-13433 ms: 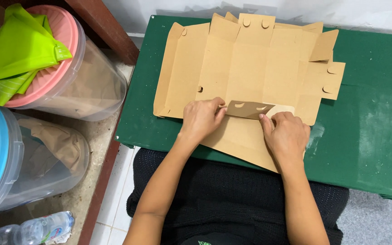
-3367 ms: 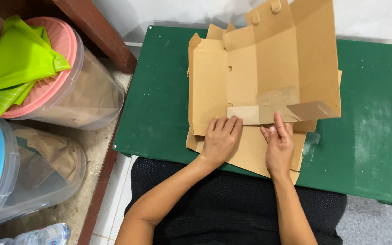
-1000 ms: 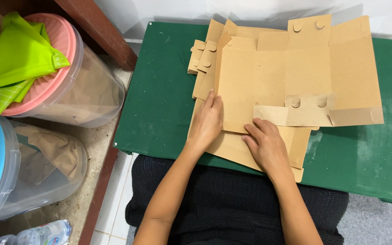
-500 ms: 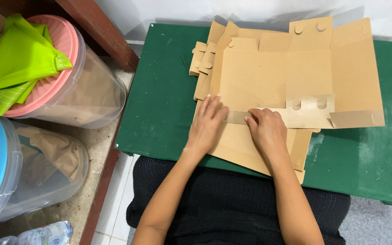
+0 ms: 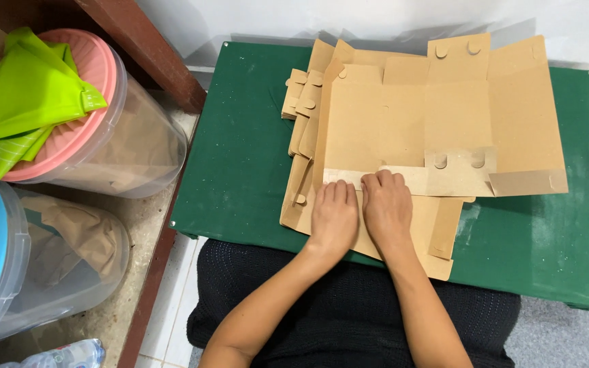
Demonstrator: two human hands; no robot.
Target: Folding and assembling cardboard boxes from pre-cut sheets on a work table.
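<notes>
As palms press flat, left hand (image 5: 334, 215), right hand (image 5: 388, 208), cardboard (image 5: 403, 123)

Left hand (image 5: 334, 217) and right hand (image 5: 386, 206) lie side by side, palms down, fingers flat and extended.

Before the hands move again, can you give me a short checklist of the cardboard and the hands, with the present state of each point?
1. Left hand flat on the cardboard box blank: ok.
2. Right hand pressing the folded front strip: ok.
3. Blank fully on the green table: not ok, near edge overhangs the lap.
4. Strip creased along its whole length: cannot tell.
5. Plastic containers apart from the blank: ok.
</notes>
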